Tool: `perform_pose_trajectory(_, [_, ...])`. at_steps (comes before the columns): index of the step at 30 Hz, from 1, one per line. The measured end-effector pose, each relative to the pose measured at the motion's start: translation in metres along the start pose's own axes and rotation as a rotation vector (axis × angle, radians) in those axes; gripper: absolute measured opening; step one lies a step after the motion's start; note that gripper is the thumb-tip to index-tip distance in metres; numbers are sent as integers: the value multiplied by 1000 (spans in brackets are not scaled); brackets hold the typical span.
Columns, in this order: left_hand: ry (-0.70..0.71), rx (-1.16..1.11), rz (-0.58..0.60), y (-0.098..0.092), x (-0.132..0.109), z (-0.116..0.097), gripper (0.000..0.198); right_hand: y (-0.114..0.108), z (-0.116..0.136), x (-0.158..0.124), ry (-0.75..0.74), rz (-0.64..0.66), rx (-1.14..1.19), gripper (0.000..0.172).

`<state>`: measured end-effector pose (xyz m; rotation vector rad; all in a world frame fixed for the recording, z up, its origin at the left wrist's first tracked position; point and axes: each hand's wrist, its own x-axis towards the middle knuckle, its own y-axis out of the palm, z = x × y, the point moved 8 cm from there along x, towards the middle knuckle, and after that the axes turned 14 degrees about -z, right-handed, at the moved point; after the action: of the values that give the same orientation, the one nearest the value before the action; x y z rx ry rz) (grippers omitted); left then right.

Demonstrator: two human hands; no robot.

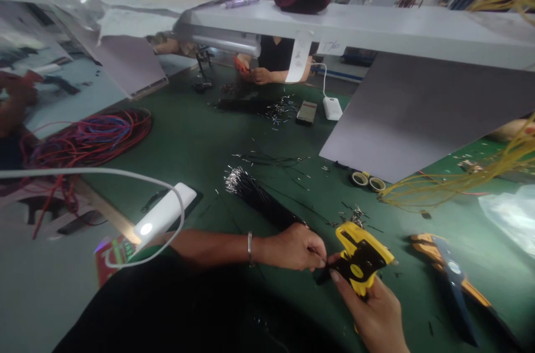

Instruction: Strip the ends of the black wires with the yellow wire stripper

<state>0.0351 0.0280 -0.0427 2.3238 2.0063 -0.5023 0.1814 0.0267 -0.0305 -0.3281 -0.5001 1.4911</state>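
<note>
My left hand [295, 248], with a bracelet at its wrist, is closed in a pinch at the jaw end of a yellow and black wire tool [360, 261]. What its fingertips pinch is too small and dark to make out. My right hand [371, 305] is wrapped round the tool's handles, its thumb pointing toward the left fingertips. A bundle of black wires [267, 202] with bare, shiny ends lies just beyond my left hand. Small metal scraps [355, 214] lie behind the yellow tool on the green table [196, 147].
An orange and blue tool [453, 269] lies at right. Two tape rolls [368, 181] and yellow wires [472, 175] are behind it. At left are a white device [167, 214] with a cable and coiled red wires [92, 133]. Across the table, a person's hands [253, 73] hold something orange.
</note>
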Motion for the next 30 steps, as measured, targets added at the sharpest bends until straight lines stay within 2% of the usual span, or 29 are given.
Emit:
perform_pose_trajectory(7, [-31,-22,-11,-3,4,8,4,0,-8,-5,2,-6,21,49])
perform_pose_trajectory(12, [-83,-103,-36,-8,4,7,4,1,-4,-10,-13,33,95,43])
perform_pose_trajectory(15, [-133,-111,-78,-14,4,5,4,3,1,-10,27,73,191,39])
perform_pose_trajectory(19, [-129,-103,-119,-18,5,2,5,11,8,-9,76,157,286,36])
perform_pose_trajectory(30, [-132,-210,-202,-33,11,-3,7,22,3,-9,158,330,348,36])
